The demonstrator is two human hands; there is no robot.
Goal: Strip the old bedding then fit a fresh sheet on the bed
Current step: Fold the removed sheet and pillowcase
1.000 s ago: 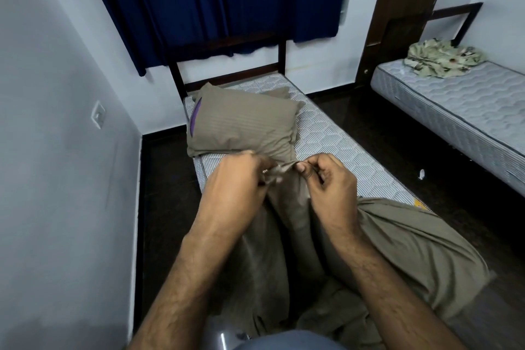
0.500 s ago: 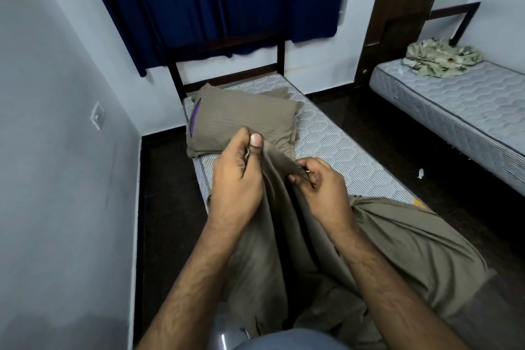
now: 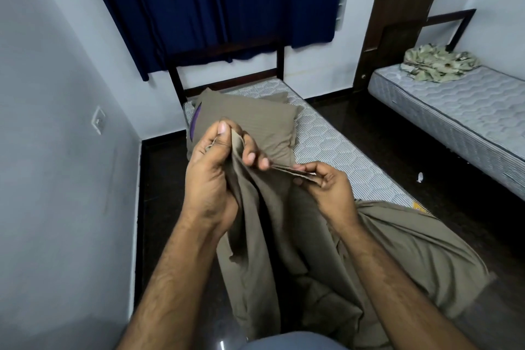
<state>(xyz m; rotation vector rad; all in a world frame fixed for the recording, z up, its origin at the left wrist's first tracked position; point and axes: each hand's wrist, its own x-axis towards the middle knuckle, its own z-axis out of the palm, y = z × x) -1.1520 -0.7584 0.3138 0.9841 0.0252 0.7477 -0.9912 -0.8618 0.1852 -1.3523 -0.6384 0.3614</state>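
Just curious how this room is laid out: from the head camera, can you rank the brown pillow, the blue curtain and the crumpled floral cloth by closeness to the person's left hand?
1. Brown pillow, just behind the left hand.
2. Blue curtain, on the far wall.
3. Floral cloth, on the other bed, far right.

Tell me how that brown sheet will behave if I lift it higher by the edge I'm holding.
The brown sheet will probably hang limp: it already drapes in soft folds below the left hand and right hand. It looks thin, so likely light. The bunched part on the mattress may drag and unfold as it rises.
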